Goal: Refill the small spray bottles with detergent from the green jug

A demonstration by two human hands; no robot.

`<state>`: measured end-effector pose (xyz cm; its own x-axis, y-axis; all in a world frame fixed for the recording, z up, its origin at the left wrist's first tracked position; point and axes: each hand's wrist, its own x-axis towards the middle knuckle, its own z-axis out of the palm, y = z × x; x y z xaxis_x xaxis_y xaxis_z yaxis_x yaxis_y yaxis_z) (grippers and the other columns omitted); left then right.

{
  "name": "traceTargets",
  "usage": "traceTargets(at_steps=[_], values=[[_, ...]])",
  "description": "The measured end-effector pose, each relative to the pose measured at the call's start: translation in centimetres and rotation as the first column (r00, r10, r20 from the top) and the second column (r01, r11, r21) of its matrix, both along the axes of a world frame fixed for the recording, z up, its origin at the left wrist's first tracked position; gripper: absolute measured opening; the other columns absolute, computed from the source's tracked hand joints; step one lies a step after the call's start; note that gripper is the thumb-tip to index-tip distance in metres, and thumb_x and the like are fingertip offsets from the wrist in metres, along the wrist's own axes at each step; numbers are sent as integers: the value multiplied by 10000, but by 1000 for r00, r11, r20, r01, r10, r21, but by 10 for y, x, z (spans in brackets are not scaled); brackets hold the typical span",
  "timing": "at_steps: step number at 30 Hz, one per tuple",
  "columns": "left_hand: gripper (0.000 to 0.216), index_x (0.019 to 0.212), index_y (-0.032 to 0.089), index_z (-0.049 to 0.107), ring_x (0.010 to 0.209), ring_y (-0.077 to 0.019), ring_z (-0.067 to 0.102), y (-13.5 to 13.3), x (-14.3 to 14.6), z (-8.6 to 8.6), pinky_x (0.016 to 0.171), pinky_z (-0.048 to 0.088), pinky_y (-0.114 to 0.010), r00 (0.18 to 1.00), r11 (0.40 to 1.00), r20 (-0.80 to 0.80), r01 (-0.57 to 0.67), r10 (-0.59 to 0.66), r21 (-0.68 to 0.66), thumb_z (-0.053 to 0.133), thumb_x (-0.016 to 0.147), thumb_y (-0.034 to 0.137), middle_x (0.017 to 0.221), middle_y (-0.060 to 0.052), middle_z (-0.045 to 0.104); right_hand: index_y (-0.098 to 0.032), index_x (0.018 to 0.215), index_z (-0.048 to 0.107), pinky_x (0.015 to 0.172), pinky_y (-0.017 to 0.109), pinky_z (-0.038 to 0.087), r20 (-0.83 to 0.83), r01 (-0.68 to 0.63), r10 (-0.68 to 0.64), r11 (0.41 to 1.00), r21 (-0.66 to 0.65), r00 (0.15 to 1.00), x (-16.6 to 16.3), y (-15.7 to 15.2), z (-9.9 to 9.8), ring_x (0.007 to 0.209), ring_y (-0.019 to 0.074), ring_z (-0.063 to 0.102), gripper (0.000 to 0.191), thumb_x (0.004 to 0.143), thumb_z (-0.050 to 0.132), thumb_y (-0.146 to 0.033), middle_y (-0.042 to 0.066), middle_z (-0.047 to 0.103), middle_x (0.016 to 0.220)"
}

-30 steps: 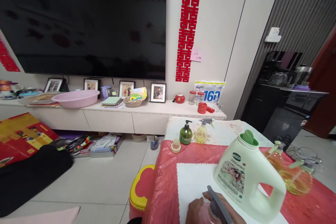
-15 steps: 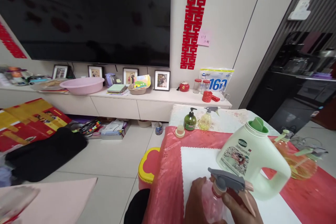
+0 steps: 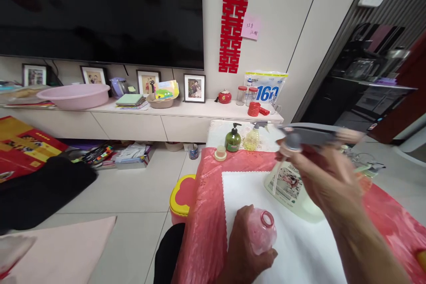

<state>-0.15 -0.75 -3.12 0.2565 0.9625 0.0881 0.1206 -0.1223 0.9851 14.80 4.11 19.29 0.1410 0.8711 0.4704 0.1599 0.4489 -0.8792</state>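
Observation:
My left hand [image 3: 242, 248] is wrapped round a pink see-through bottle [image 3: 261, 236], whose open neck tilts up toward me over the white sheet [image 3: 244, 191]. Raised to the right, my right hand [image 3: 328, 177] grips a grey spray head [image 3: 308, 135], blurred by motion, with its thin dip tube hanging down. Behind that hand stands a pale green detergent jug [image 3: 289, 182], partly hidden by the hand and forearm. A pale cap [image 3: 220, 153], a green pump bottle [image 3: 233, 139] and a yellowish spray bottle [image 3: 252, 139] stand at the table's far side.
A red plastic cover [image 3: 213, 204] lies over the table. Orange-tinted spray bottles, mostly hidden, are at the right. Left of the table is a yellow and red stool [image 3: 182, 197]. A white cabinet [image 3: 186, 126] with framed photos and a pink basin [image 3: 76, 96] runs along the wall.
The spray head has come off the pink bottle and moved up and to the right in my right hand. My left hand keeps the bottle low. The view has shifted slightly.

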Motion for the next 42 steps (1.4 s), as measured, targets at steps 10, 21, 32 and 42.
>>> traceTargets(at_steps=[10,21,32,42], values=[[948,1375,124,419,1329,-398,475,3,-3,14,1197,357,-505,999,999,-26,38,-39,-24,744,485,150,1372,-178,519,-96,985,651,731,246,497,463,20,270,847,-531,845,-13,76,-150,754,118,548,305,941,668,-398,17,585,836],[881,1293,210,472,1125,-368,604,6,-1,-2,1016,533,-495,999,998,-43,16,-14,59,764,462,181,1202,-108,610,-133,1145,663,948,374,522,681,91,75,975,-204,729,7,42,-172,1031,199,621,265,1006,510,-299,108,636,1134],[906,1405,244,403,1337,-368,533,-2,-5,-13,1135,467,-521,997,995,-66,-42,48,85,766,576,203,1412,-119,549,-187,1254,669,940,344,525,301,727,-758,646,231,578,106,-91,-87,1013,207,628,517,858,735,-512,69,636,1195],[975,1451,252,356,1335,-402,536,0,-7,-11,1087,498,-532,998,999,56,30,-32,42,820,623,477,1435,-155,525,-134,1079,651,777,328,564,60,451,-486,748,-486,872,146,-48,-130,1028,302,645,746,507,826,-579,128,673,1095]])
